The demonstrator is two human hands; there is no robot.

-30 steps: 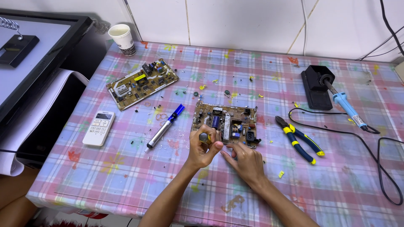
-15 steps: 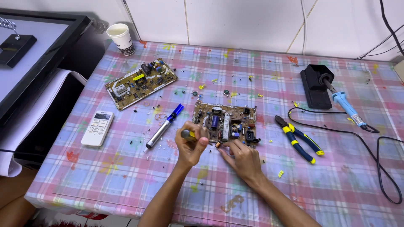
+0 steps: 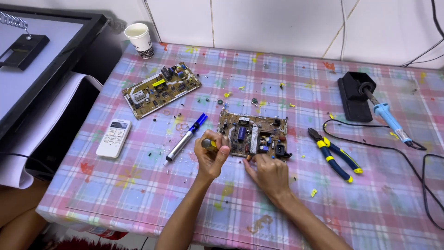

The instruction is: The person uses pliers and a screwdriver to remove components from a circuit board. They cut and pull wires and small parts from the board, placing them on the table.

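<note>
A brown circuit board (image 3: 253, 135) with several components lies in the middle of the plaid-covered table (image 3: 138, 194). My left hand (image 3: 210, 157) is raised just left of the board, closed around a small dark cylindrical part with a yellow band (image 3: 208, 144). My right hand (image 3: 266, 171) rests on the table at the board's near edge, fingertips touching it. A silver and blue desoldering pump (image 3: 186, 138) lies just left of my left hand.
A second, larger circuit board (image 3: 160, 89) lies at the back left near a paper cup (image 3: 139, 39). A white remote (image 3: 113, 137) sits at left. Blue-and-yellow pliers (image 3: 335, 154) lie right of the board. A soldering iron (image 3: 386, 116) rests in its black stand (image 3: 354, 95), cable trailing right.
My left hand has lifted off the board's left edge and drawn left, now holding the small cylindrical part. My right hand stays at the board's near edge.
</note>
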